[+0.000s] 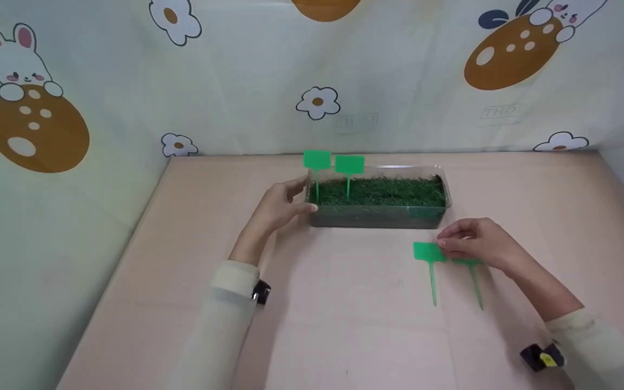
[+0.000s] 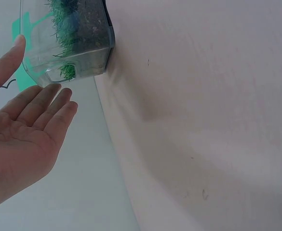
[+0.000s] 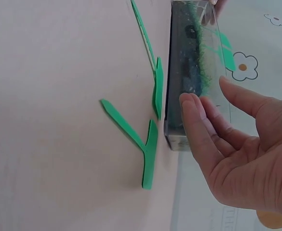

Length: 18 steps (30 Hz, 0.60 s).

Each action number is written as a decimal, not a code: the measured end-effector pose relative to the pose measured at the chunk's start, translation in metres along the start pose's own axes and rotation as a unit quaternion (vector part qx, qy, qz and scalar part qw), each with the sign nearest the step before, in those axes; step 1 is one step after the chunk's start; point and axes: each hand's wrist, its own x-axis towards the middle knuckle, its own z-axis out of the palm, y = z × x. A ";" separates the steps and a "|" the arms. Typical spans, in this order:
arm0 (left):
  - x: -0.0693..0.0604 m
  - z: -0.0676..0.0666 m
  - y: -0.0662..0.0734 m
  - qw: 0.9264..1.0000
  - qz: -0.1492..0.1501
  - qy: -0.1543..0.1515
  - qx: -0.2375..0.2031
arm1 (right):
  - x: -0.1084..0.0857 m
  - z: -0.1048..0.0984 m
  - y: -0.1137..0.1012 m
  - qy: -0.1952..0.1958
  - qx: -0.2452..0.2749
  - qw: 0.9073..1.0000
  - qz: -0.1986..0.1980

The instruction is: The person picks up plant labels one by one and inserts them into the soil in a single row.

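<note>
A clear plastic box [image 1: 379, 218] is being borne by the pinkish table [image 1: 344, 336], near its far edge. Dark soil [image 2: 93, 24] and, upon it, green grass [image 1: 398, 189] are being contained inside. At the box's left end, a first upright tag [image 1: 317, 159] and a second upright tag [image 1: 349, 164], both green, are being held standing by the grass.

The left end of the box is being touched by the left hand [image 1: 279, 206]; its thumb is being placed at the near corner of the rim, and its other fingers are being extended loosely beside the end wall, without being clenched.

In front of the box's right part, a left lying tag [image 1: 428, 252] and a right lying tag [image 1: 468, 261], green also, are being supported by the table, their stems being directed away from the box. Above them the right hand [image 1: 477, 238] is being held, its fingers being slightly bent and its thumb being kept apart; nothing is being grasped by it. The head of the right lying tag is being partly covered by this hand in the head view.
</note>
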 end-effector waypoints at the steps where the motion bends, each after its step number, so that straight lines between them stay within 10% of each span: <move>1: 0.000 0.000 0.000 1.000 0.001 0.000 -0.001 | 0.000 0.000 0.000 -0.002 0.002 1.000 0.002; 18: 0.001 -0.001 -0.001 1.000 0.002 -0.005 -0.002 | 0.000 0.001 0.007 -0.036 0.009 0.999 0.021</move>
